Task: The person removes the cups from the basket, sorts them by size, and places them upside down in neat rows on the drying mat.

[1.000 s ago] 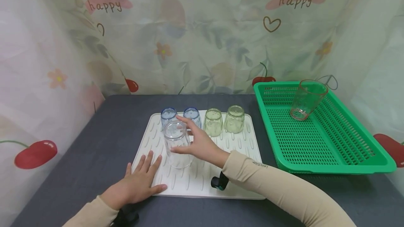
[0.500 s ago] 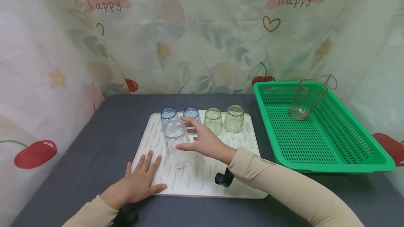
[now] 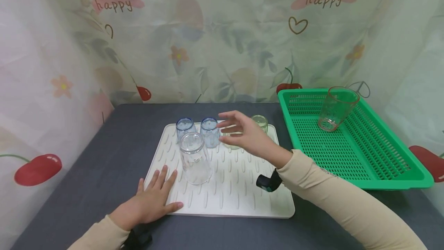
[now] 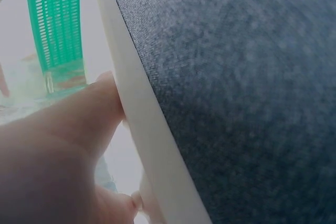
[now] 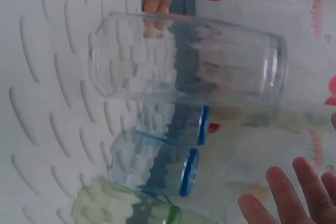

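Observation:
A tall clear glass (image 3: 195,161) stands upside down on the white drying mat (image 3: 236,196), toward its left side. Behind it sit two blue-tinted glasses (image 3: 210,136), also bottom up. Two green-tinted glasses (image 3: 259,122) stand to their right, one mostly covered by my right hand (image 3: 248,132). That hand holds nothing and hovers over the mat with its fingers loosely bent; the right wrist view shows its fingertips apart from the clear glass (image 5: 184,59). My left hand (image 3: 150,201) lies with spread fingers on the mat's front left corner, thumb along the edge.
A green plastic basket (image 3: 350,185) stands at the right on the dark grey tabletop (image 3: 114,157). Inside it, a pink-tinted glass (image 3: 336,113) leans tilted at the back. Patterned curtains enclose the back and sides.
My right hand has come away from the clear glass and moved right and back, now in front of a green glass. The clear glass stayed in place. My left hand has not moved.

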Available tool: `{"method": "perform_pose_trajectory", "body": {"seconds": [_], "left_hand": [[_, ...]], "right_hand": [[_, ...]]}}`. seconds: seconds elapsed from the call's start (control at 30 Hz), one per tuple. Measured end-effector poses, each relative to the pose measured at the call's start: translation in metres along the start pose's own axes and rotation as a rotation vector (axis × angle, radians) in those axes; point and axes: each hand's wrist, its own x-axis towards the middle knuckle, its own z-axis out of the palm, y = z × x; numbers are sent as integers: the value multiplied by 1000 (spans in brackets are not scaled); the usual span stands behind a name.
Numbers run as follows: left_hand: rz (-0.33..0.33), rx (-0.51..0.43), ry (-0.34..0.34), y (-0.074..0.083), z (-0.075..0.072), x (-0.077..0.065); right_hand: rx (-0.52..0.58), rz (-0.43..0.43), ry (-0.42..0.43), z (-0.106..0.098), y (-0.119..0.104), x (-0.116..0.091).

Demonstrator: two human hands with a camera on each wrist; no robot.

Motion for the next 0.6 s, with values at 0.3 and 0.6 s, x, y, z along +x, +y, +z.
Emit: {"method": "perform_pose_trajectory", "body": {"seconds": [0.3, 0.6], "left_hand": [[-4, -2, -14, 1, -1, 1], [3, 4, -10, 1, -2, 1]], "right_hand": [[-90, -66, 107, -67, -12, -13], [-80, -122, 334, -132, -5, -32]]}}
